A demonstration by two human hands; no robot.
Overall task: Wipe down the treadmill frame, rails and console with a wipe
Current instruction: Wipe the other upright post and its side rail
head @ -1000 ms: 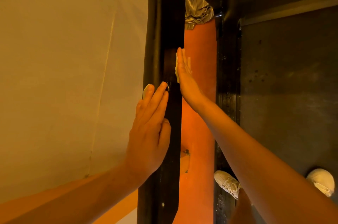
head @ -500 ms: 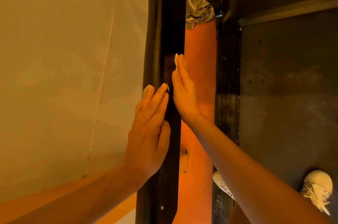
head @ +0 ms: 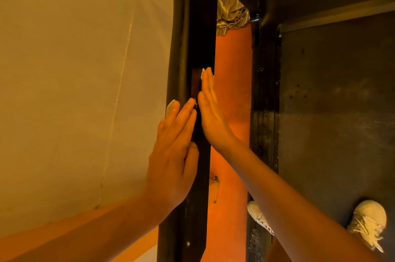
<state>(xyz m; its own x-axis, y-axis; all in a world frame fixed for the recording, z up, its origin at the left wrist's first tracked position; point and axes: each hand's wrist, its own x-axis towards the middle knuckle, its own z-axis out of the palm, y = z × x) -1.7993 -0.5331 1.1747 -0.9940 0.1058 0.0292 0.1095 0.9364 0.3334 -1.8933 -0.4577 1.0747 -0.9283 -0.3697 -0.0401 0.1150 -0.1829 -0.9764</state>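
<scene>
1. Beige wall (head: 74,90) fills 9 o'clock; one black frame rail (head: 201,26) runs from 12 to 6.
2. Two white shoes (head: 367,221) stand at 4 o'clock.
3. Left hand (head: 173,155), fingers straight, presses left wipe (head: 170,106) on the rail; right hand (head: 210,116), also flat, presses right wipe (head: 202,72) opposite.

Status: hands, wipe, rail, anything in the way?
Left hand flat on rail, wall side, pale wipe under fingertips. Right hand flat on opposite side, wipe edge past fingertips. Nothing seen blocking rail.
</scene>
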